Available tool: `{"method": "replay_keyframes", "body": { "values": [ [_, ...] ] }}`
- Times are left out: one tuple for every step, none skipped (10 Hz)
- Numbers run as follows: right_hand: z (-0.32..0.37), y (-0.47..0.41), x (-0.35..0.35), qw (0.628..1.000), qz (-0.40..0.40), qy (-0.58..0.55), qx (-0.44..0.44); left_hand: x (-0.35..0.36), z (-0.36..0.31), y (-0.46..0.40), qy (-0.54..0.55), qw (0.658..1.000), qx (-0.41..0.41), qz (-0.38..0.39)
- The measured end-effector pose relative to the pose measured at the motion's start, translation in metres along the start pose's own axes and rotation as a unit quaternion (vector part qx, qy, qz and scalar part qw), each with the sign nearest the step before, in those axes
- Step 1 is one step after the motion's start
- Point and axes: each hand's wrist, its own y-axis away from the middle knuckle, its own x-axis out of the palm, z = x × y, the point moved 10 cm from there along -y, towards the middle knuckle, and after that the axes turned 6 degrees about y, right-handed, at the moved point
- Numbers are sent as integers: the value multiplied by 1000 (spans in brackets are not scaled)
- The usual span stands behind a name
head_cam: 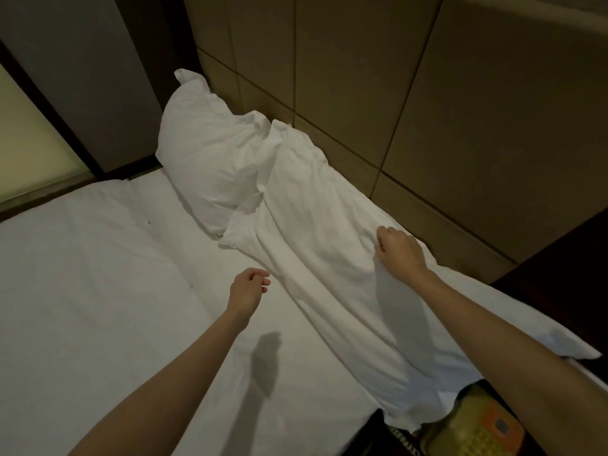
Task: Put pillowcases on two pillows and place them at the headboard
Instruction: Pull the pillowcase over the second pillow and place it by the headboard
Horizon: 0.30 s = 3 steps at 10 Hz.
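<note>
Two white pillows in pillowcases lie along the padded headboard [427,120]. The far pillow [204,153] leans upright in the corner. The near pillow [316,232] lies flatter, its wrinkled case overlapping the far one and trailing towards me. My right hand [399,253] rests on the near pillow's upper edge, fingers curled into the fabric. My left hand [248,291] hovers over the white bed sheet [98,274] just left of the near pillow, fingers loosely curled, holding nothing.
A dark bedside table [566,258] stands to the right of the bed. At the bottom right, past the mattress edge, sits a yellow and orange object [483,429]. A dark frame with a pale panel [29,149] stands at the left.
</note>
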Motion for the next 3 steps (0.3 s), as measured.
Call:
{"method": "replay_keyframes", "body": {
  "values": [
    [21,-8,-7,997,25,-79,5,-13,-10,0,11,1000,6,-11],
    [43,-18,-16,986,32,-163,24,-35,-25,1,19,999,20,-16],
    [75,-30,-35,970,19,-240,15,-68,-51,6,31,998,37,-39]
  ]
}}
